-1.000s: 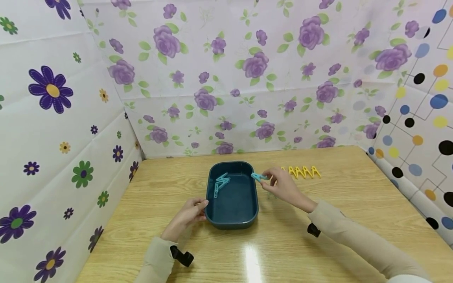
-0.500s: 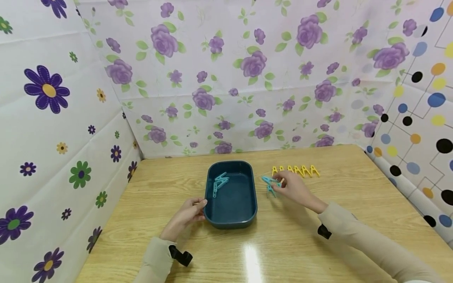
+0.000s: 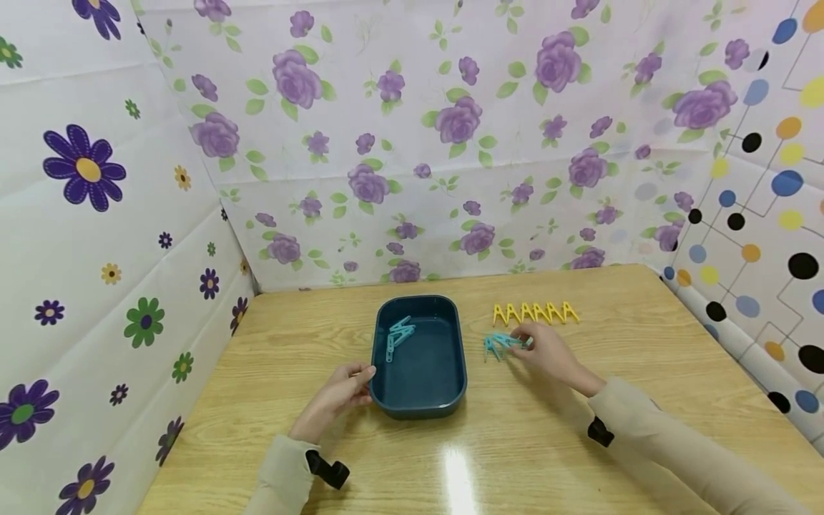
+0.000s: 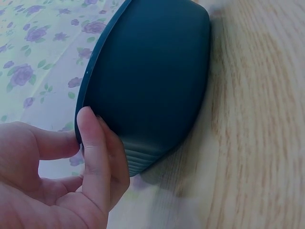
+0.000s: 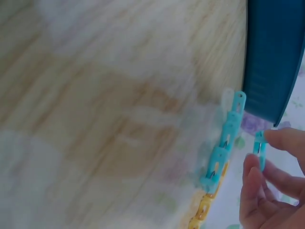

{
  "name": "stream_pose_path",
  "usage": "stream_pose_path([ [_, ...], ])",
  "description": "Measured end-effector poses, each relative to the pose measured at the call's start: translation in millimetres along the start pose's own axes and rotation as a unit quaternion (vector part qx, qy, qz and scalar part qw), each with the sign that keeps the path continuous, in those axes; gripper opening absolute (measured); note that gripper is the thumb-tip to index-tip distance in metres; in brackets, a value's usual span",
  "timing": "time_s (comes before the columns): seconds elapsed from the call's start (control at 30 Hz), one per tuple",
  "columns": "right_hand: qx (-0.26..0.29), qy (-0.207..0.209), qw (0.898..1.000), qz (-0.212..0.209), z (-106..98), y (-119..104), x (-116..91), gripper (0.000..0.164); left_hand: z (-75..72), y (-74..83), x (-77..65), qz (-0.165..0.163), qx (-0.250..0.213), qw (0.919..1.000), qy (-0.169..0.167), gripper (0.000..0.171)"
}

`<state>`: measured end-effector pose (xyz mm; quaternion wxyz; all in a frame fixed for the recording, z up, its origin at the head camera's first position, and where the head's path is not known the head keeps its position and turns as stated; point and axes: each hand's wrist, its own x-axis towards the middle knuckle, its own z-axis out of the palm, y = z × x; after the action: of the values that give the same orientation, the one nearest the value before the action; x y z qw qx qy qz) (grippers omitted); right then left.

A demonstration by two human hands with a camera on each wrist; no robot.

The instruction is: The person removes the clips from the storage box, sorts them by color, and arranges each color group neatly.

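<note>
A dark blue rectangular box stands mid-table. My left hand pinches its near left rim; in the left wrist view the thumb and fingers lie on either side of that rim. Several light blue clothespins lie in the box's left half. Right of the box, more light blue clothespins stand in a short row on the table. Beside that row my right hand pinches a light blue clothespin between thumb and fingers, close to the standing ones.
Behind the blue row, several yellow clothespins stand side by side on the wooden table. A flowered cloth hangs along the table's back edge, with patterned cloths on both sides.
My right hand has carried its clothespin rightward from the box's right rim to the blue row. The whole yellow row now shows. My left hand stays on the box.
</note>
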<state>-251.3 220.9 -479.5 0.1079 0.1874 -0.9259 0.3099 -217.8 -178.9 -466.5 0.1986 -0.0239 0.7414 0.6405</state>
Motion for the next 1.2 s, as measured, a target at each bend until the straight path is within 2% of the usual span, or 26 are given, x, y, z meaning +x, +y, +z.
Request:
stream_pose_path([
  [0.3,0.002,-0.014,0.996,0.087,-15.8,7.3,-10.2,0.024,-0.1,-1.6,0.0,0.003,-0.010,0.9999,-0.008,0.037],
  [0.53,-0.029,-0.007,0.994,0.101,-25.7,12.0,-13.5,0.020,-0.9,-2.1,0.0,0.004,-0.008,0.9999,-0.005,0.038],
  [0.7,-0.052,-0.011,0.992,0.117,-24.6,16.0,-12.5,0.046,-1.3,-1.0,-1.8,0.010,-0.009,0.9998,-0.011,0.038],
  [0.77,-0.060,-0.016,0.990,0.124,-23.7,17.2,-12.3,0.052,-1.2,-0.6,-2.3,0.011,-0.010,0.9998,-0.014,0.038],
  [1.03,-0.103,-0.054,0.980,0.163,-21.6,19.2,-9.2,0.035,0.1,-1.2,-0.9,0.003,-0.013,0.9999,-0.010,0.037],
  [1.2,-0.098,-0.071,0.978,0.170,-19.1,20.9,-6.2,0.040,-1.0,-1.7,-0.3,0.005,-0.017,0.9997,-0.016,0.037],
])
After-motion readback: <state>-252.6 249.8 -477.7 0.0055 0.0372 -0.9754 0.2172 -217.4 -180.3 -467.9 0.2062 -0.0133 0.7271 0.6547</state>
